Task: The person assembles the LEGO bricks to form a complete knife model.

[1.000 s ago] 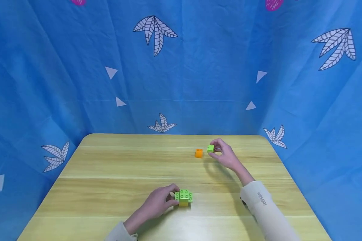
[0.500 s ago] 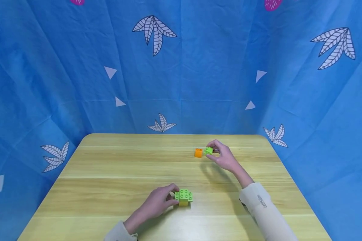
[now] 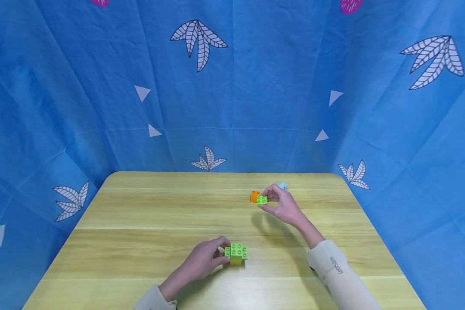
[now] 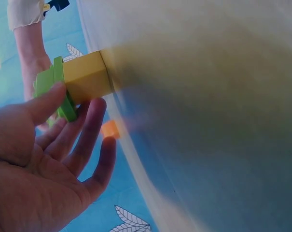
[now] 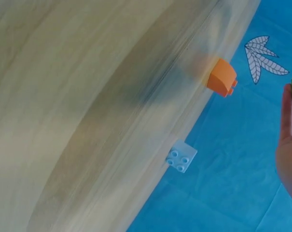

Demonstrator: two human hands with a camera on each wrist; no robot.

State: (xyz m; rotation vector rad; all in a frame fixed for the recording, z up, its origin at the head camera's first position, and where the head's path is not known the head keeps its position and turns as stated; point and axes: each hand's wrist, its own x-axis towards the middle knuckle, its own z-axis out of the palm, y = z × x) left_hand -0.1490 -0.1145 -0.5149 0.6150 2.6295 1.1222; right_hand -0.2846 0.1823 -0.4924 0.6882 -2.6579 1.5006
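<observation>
My left hand grips the left side of a small block stack at the table's near middle. The stack has a yellow block at the bottom and green studded blocks above it. Farther back and to the right, my right hand pinches a green studded block between thumb and fingers, held above the table. Just behind that block stands an orange block, partly covered by it in the head view. In the right wrist view, only part of my right hand and the green block shows at the right edge.
A light blue studded block lies near the table's far edge, partly hidden behind my right hand in the head view. The wooden table has rounded far corners. Blue printed cloth hangs behind it and along both sides.
My right hand has moved left and nearer with the green block, turning its studs upward. The light blue block has come into sight behind it. My left hand and the stack stay still.
</observation>
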